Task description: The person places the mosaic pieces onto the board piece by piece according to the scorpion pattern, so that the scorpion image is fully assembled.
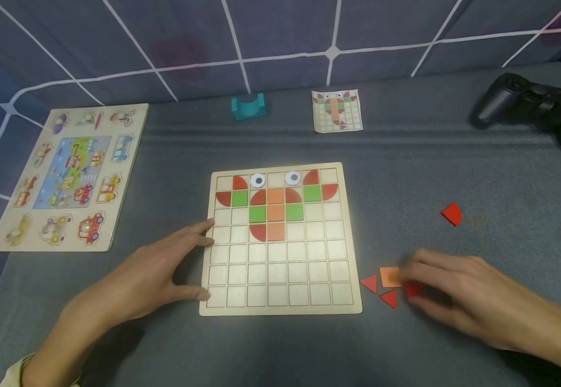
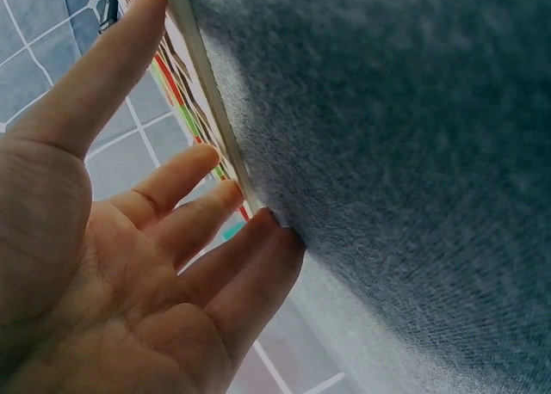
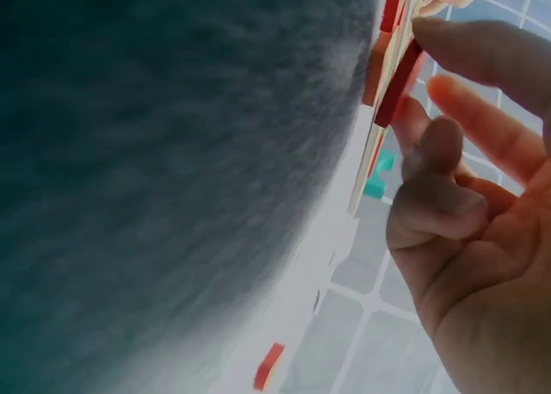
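A wooden grid board [image 1: 287,295] lies flat at the middle, with red quarter-circles, green squares, orange squares and two eye pieces in its upper rows. My left hand [image 1: 151,277] spreads along the board's left edge, fingertips and thumb touching it. To the right of the board, my right hand [image 1: 459,295] pinches a red piece [image 3: 401,84] between thumb and fingers; its full shape is hidden. Close to those fingers lie an orange square [image 1: 389,277] and two red triangles, one [image 1: 370,283] near the board and another [image 1: 389,298] lower.
A red quarter-circle [image 1: 452,214] lies farther right. Behind the board are a small pattern card [image 1: 336,111] and a teal holder [image 1: 248,107]. A vehicle puzzle board [image 1: 69,177] is at left, a black game controller [image 1: 537,107] at back right. Tile-patterned fabric [image 1: 280,32] rises behind.
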Demonstrator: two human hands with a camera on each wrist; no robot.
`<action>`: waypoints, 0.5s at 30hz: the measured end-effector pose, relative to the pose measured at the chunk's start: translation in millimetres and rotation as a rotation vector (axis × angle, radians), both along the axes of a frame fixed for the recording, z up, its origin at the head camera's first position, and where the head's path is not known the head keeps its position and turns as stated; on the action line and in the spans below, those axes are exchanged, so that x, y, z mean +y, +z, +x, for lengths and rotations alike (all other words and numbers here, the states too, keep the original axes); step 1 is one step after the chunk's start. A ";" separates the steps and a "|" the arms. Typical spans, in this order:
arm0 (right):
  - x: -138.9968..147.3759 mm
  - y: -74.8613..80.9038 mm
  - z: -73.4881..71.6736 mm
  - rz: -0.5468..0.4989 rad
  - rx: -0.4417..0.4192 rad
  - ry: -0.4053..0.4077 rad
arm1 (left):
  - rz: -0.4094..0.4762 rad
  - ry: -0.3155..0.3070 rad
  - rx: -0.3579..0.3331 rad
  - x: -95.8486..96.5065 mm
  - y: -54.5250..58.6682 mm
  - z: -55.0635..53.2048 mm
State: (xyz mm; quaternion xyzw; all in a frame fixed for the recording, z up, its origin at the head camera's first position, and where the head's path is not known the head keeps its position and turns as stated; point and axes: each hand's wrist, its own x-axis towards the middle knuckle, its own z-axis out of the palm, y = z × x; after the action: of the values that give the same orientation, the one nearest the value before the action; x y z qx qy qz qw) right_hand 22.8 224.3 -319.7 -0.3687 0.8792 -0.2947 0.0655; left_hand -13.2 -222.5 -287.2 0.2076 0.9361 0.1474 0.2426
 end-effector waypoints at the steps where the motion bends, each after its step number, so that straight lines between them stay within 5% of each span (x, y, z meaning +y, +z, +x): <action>1: -2.6 1.7 -2.0 -0.011 0.000 -0.003 | 0.000 0.000 0.000 0.1 -0.1 0.0; 8: -30.4 11.8 -26.2 -0.055 0.002 -0.008 | 0.008 -0.006 0.005 -0.8 -0.1 -0.8; 15: -78.6 20.3 -59.0 0.047 -0.085 0.015 | 0.010 -0.010 0.005 -1.1 -0.4 -0.5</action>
State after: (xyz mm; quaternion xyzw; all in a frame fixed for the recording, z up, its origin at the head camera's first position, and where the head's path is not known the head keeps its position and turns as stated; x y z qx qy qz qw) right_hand -36.2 145.7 -299.4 -0.3610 0.8794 -0.2889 0.1134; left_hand -13.7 -223.5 -287.6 0.2139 0.9349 0.1505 0.2400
